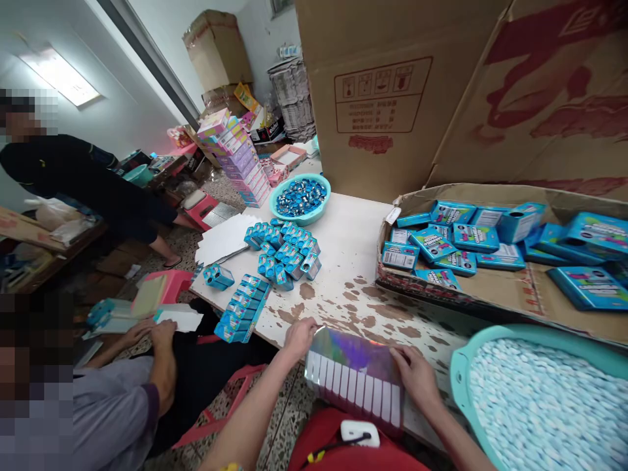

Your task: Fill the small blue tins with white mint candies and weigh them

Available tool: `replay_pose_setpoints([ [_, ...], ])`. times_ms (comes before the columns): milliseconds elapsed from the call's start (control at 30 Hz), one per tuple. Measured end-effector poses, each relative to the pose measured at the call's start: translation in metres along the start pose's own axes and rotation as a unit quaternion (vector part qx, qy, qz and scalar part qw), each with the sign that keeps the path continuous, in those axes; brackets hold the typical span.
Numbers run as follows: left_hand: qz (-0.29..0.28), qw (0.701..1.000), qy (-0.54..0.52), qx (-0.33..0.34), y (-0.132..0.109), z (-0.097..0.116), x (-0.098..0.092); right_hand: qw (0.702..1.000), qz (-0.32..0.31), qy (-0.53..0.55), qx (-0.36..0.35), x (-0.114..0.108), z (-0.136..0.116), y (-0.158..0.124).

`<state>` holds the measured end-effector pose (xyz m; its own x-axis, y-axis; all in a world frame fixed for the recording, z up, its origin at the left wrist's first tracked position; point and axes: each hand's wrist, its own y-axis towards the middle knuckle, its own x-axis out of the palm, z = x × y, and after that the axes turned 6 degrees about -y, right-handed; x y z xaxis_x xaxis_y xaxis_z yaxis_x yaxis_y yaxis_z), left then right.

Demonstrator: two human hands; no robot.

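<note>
At the table's front edge, close to my body, is a shiny holographic box [357, 356] with a row of white strips, perhaps small packs, along its near side. My left hand [300, 338] pinches its upper left corner. On the right edge, my right hand [415, 374] has its fingers closed over the rim, thumb side partly hidden. Small blue boxes [287, 248] stand in a cluster beyond my left hand. Nearer the left table edge sits a blue tray of similar boxes [244, 307].
To the right, a teal basin [460, 373] holds pale blue pieces, below an open carton [510, 294] of blue packs. A second basin [324, 208] has blue items. A seated co-worker's hands [163, 330] are at left; another person [73, 163] stands behind.
</note>
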<state>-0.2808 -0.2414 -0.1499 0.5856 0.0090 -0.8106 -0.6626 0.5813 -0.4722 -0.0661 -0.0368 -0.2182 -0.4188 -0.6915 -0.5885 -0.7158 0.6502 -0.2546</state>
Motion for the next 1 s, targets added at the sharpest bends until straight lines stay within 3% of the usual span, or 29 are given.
replay_pose_setpoints([
  [133,0.112,0.993,-0.036,0.011,0.001,-0.003,-0.003,0.999,0.026,-0.016,0.011,-0.001,0.002,0.007],
  [233,0.262,0.959,-0.103,-0.02,-0.021,-0.033,-0.011,0.999,0.02,-0.04,0.019,0.0,0.007,0.011],
  [300,0.366,0.912,-0.155,-0.1,-0.044,-0.066,-0.013,0.998,0.013,-0.058,0.029,0.0,0.009,0.015],
  [433,0.524,0.774,-0.237,-0.265,-0.088,-0.14,-0.001,0.994,0.005,-0.094,0.047,0.002,0.012,0.022],
  [500,0.529,0.745,-0.275,-0.299,-0.096,-0.171,0.01,0.993,0.004,-0.109,0.048,0.003,0.013,0.025],
  [633,0.459,0.741,-0.401,-0.282,-0.082,-0.204,0.022,0.989,-0.007,-0.138,0.053,0.002,0.015,0.028],
  [800,0.442,0.712,-0.522,-0.159,-0.046,-0.208,0.015,0.988,-0.026,-0.127,0.086,-0.003,0.009,0.029],
  [933,0.451,0.684,-0.55,-0.16,-0.033,-0.209,0.012,0.99,-0.025,-0.107,0.091,-0.006,0.002,0.029],
  [1000,0.461,0.689,-0.53,-0.182,-0.032,-0.21,0.013,0.992,-0.028,-0.093,0.078,-0.007,0.0,0.028],
])
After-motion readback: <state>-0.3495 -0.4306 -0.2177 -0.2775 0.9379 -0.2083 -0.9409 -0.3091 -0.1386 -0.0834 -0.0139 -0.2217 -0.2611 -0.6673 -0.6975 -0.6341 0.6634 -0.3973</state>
